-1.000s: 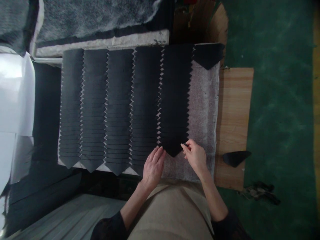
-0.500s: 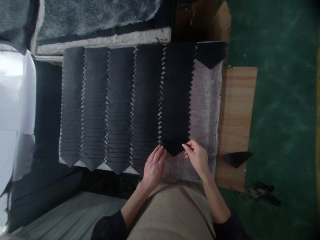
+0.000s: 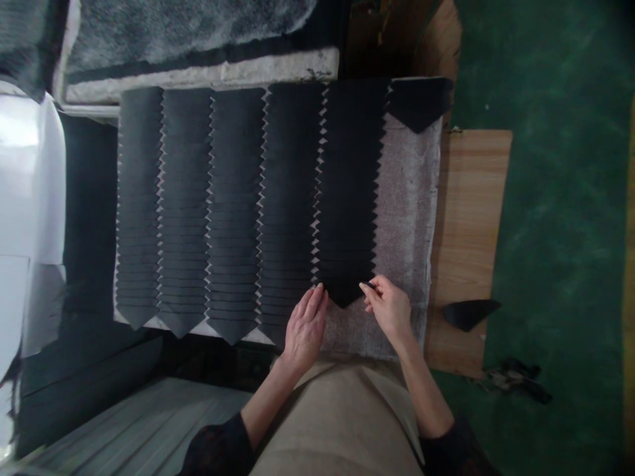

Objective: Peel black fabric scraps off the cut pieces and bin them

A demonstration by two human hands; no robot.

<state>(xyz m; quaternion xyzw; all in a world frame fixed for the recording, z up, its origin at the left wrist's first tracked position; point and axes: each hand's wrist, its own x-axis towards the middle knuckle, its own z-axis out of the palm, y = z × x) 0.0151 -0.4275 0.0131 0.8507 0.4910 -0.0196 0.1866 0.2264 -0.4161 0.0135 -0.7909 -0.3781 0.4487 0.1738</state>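
Several columns of overlapping black pointed fabric pieces (image 3: 238,211) lie on a grey felt-covered board (image 3: 407,218). The rightmost long column (image 3: 347,198) ends in a point near me. My left hand (image 3: 305,327) lies with fingers stretched flat at the left corner of that lowest piece. My right hand (image 3: 389,311) pinches its right corner between thumb and fingers. A single black piece (image 3: 419,102) starts another column at the board's far right corner.
A wooden panel (image 3: 466,231) lies right of the board, with one loose black pointed piece (image 3: 469,313) on its near edge. A dark tool or scrap (image 3: 516,382) lies on the green floor (image 3: 560,198). White sheets (image 3: 27,185) sit at the left.
Both hands stay at the tip of the rightmost column, with only slight shifts; the view drifted a little.
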